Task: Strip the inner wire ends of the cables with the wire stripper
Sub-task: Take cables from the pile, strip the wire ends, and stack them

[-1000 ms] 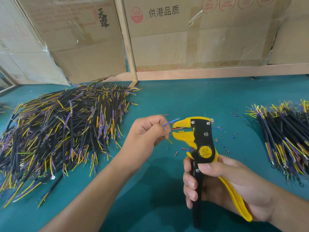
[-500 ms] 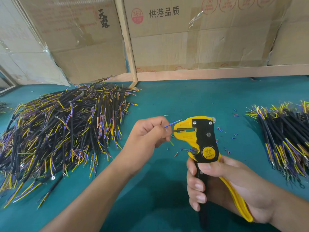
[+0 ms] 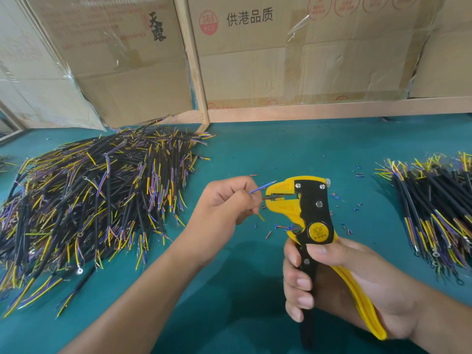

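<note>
My right hand grips the handles of a yellow and black wire stripper, held upright with its jaws pointing left. My left hand pinches a cable whose thin inner wires fan out from my fingertips. A blue wire points up past the top jaw, a reddish wire lies between the jaws, and a yellow one hangs down. The cable's black body is hidden inside my fist.
A large heap of black cables with yellow, blue and purple ends lies at the left on the teal table. A smaller pile of cables lies at the right. Insulation scraps dot the middle. Cardboard boxes line the back.
The stripper has shifted slightly right and up, and its jaws have closed down on the reddish wire. My left hand has stayed almost still.
</note>
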`<state>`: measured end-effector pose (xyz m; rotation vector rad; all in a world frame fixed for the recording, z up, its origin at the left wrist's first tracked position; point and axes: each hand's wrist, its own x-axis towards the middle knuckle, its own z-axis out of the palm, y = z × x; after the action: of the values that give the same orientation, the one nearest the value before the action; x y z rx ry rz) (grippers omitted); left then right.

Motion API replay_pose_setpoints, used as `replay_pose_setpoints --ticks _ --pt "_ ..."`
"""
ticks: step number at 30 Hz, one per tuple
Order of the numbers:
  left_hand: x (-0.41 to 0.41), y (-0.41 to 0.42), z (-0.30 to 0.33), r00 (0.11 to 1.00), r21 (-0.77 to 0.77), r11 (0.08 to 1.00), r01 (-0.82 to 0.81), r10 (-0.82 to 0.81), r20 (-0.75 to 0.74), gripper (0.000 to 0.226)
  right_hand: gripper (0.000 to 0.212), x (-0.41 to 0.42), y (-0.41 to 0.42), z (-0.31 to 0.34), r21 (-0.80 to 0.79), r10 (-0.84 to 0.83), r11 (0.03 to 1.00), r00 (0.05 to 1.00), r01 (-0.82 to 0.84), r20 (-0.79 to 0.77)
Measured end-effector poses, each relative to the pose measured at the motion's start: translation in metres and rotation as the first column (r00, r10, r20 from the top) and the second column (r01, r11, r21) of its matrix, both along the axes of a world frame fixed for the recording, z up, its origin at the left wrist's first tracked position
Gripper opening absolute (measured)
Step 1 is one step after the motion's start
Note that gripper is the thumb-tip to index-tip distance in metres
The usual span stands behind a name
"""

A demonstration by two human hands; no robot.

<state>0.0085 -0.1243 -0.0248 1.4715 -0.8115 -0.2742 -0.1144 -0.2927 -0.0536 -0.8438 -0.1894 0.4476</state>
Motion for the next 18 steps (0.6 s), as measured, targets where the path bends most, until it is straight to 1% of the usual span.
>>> replay_pose_setpoints --ticks 7,13,15,18 --pt "-0.0006 -0.0008 0.0008 1.0 0.003 1.0 0.005 -0.005 0.002 0.013 0.021 0.0017 -0.001 -0.0043 0.013 0.021 1.0 1.0 -0.022 0.019" --pt "-0.0001 -0.0006 0.0004 1.0 0.007 1.0 -0.004 0.004 -0.011 0.013 0.027 0.0007 -0.002 -0.0018 -0.045 -0.034 0.998 0.999 0.033 -0.019" --pt "0.0002 -0.0004 -0.0002 1.0 0.01 1.0 -0.008 0.008 -0.011 0.017 0.027 0.0006 -0.002 -0.0008 -0.054 -0.036 0.998 0.999 0.035 -0.024" --pt "-0.0007 -0.0005 0.0005 1.0 -0.002 1.0 0.007 -0.007 -0.007 0.013 0.026 0.0003 -0.0014 0.0004 -0.065 -0.028 0.998 0.999 0.027 -0.026"
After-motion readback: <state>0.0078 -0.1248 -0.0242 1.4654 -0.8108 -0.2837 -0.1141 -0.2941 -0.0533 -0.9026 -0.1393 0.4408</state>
